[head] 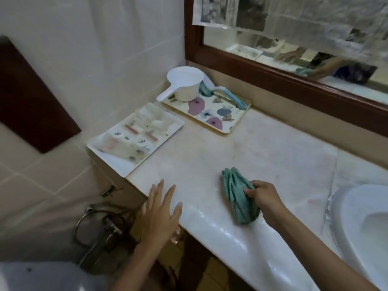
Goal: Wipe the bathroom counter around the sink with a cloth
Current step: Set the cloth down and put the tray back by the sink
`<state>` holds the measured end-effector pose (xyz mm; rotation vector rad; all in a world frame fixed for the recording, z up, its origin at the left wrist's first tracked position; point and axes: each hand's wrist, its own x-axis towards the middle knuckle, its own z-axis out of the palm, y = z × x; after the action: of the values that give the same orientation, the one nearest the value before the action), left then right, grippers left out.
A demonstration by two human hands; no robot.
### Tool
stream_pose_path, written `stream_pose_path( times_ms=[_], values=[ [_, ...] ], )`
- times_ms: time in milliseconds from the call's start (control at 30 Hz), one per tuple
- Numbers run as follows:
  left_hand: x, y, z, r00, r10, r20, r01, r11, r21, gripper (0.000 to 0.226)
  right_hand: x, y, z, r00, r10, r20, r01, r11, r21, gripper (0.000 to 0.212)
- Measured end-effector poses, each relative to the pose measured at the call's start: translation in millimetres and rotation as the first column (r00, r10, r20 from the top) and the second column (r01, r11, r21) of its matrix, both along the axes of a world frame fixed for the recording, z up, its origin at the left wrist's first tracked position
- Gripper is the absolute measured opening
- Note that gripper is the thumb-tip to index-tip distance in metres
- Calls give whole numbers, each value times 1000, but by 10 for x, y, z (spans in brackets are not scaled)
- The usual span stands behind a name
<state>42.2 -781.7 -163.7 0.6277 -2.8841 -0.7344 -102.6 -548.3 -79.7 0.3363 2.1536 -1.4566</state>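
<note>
My right hand (263, 198) grips the teal cloth (235, 192) at its near end, fingers curled into the bunched fabric and holding it down on the counter (262, 148). My left hand (160, 215) is spread flat with straight fingers at the counter's front edge and holds nothing; I cannot confirm that it bears on the stone.

Assessment: the wiping step is in hand, on the stretch left of the sink (361, 217).

The next move calls for a pressed sweep across the bare stone, then back toward the sink rim. The floral tray (212, 116) and the white tray (117, 162) at the far left would need skirting or lifting.

The cloth is crumpled into lengthwise folds, not spread, so I expect each pass to cover only a narrow strip. I cannot tell whether it is damp.
</note>
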Motion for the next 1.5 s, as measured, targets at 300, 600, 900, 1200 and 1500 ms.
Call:
stream_pose_path(
  times_ms=[300, 600, 900, 1200, 1500],
  values=[
    [-76, -450, -66, 996, -88, 10, 88, 994, -57, 57, -782, -723, -172, 974, 48, -221, 64, 880, 471, 16],
    [-101, -711, 96, 991, -132, -35, 136, 978, 161, 41, -765, -1527, -58, 811, 427, -401, 8, 676, 737, 36],
    [-439, -1621, 561, 644, 751, -147, -602, 616, 509, 27, -1421, -3042, -67, 559, 664, -497, -369, 736, 568, 39],
    [-871, -1974, 325, 474, 848, 238, -708, 207, 675, 60, -1976, -3523, -336, 584, 719, -377, -368, 649, 666, 35],
    [-917, -1895, 475, 446, 846, 291, -671, 100, 735, 61, -1790, -3249, -447, 762, 574, -300, -337, 747, 574, 41]
  ],
)
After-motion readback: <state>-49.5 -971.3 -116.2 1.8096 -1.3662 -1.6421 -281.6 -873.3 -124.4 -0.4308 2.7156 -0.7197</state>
